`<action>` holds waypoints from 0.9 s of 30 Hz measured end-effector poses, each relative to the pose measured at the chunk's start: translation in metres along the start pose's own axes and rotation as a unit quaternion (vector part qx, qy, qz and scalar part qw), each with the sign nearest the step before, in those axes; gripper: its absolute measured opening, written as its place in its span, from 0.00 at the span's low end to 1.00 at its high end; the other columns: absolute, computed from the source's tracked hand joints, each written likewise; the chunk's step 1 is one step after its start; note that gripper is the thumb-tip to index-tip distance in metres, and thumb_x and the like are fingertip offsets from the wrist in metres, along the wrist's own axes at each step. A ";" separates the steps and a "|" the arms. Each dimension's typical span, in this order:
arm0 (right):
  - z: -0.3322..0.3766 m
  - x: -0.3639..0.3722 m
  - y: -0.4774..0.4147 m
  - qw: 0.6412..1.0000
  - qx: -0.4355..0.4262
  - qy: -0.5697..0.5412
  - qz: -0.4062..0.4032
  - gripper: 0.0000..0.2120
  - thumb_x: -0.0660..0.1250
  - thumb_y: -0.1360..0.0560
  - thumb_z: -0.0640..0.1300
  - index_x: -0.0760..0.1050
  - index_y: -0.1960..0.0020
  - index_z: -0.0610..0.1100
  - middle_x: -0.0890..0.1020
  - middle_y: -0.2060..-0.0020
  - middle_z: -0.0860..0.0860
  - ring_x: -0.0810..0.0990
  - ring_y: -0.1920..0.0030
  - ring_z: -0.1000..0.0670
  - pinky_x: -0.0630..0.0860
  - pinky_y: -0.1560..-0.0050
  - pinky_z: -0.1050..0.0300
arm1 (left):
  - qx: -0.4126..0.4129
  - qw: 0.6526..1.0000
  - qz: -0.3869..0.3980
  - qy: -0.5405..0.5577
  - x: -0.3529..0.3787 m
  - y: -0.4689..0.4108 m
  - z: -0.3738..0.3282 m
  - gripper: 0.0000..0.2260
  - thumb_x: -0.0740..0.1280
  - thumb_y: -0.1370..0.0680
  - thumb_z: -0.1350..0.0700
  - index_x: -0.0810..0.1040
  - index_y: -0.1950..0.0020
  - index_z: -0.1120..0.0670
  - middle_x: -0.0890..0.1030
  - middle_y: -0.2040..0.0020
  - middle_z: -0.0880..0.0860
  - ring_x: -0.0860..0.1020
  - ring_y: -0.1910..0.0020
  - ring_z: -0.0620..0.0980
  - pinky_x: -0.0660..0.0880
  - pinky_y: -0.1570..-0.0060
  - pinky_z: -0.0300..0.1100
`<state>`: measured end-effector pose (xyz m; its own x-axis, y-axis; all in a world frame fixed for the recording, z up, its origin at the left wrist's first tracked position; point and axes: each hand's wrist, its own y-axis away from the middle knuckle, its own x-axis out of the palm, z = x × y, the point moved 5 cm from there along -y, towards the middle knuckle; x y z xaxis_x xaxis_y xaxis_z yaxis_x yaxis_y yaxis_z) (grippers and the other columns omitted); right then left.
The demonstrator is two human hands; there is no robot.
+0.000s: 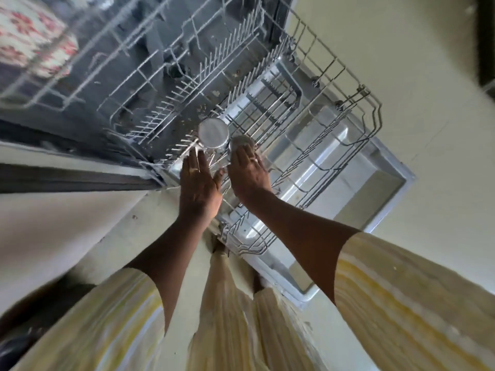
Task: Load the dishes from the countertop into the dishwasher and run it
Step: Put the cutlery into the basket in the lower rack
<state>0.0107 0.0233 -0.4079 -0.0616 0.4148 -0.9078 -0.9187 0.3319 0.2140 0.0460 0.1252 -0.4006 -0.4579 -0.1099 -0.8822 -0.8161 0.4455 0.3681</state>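
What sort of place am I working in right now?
Most likely a home kitchen: an open dishwasher door lies under a pulled-out wire rack, a steel cup sits upside down in that rack, and a blurred patterned dish is loaded above.

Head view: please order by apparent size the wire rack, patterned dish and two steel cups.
1. Wire rack.
2. Patterned dish, blurred and likely nearer.
3. Left cup and right cup, unranked: the right hand covers one.

Evenly lit pale cream floor, with a dark blurred shape upper right.
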 end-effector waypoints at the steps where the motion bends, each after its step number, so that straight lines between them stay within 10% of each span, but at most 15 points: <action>1: 0.007 -0.004 0.011 1.000 -0.012 0.007 0.008 0.17 0.66 0.28 0.36 0.73 0.41 0.30 0.78 0.44 0.37 0.75 0.39 0.39 0.73 0.38 0.45 | -0.008 1.000 0.005 0.010 -0.007 0.015 0.001 0.30 0.51 0.19 0.46 0.54 0.26 0.66 0.56 0.26 0.66 0.56 0.26 0.63 0.51 0.26 0.50; 12: 0.152 -0.095 0.121 0.962 -0.250 0.108 -0.015 0.20 0.63 0.28 0.50 0.79 0.44 0.38 0.82 0.45 0.42 0.80 0.42 0.44 0.76 0.43 0.49 | -0.205 0.974 -0.018 0.091 -0.102 0.192 0.039 0.27 0.51 0.21 0.51 0.67 0.34 0.72 0.72 0.37 0.71 0.73 0.38 0.67 0.70 0.36 0.57; 17: 0.244 -0.126 0.175 0.907 -0.403 0.121 0.007 0.18 0.67 0.27 0.50 0.79 0.42 0.42 0.79 0.41 0.43 0.78 0.40 0.45 0.74 0.40 0.48 | -0.319 0.928 -0.101 0.165 -0.163 0.273 0.069 0.26 0.48 0.18 0.51 0.50 0.25 0.64 0.51 0.24 0.62 0.51 0.24 0.59 0.46 0.26 0.47; 27: 0.433 -0.170 0.270 0.812 -0.567 0.136 0.036 0.22 0.53 0.26 0.46 0.78 0.41 0.39 0.80 0.42 0.43 0.79 0.41 0.44 0.74 0.42 0.48 | -0.478 0.817 -0.252 0.201 -0.277 0.419 0.158 0.28 0.51 0.18 0.52 0.45 0.24 0.61 0.46 0.23 0.59 0.44 0.24 0.54 0.42 0.25 0.46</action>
<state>-0.0577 0.4092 -0.0401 -0.0740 0.1443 -0.9868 -0.6684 -0.7415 -0.0583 -0.1137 0.4832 -0.0485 0.1001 -0.4345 -0.8951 -0.7508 -0.6233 0.2186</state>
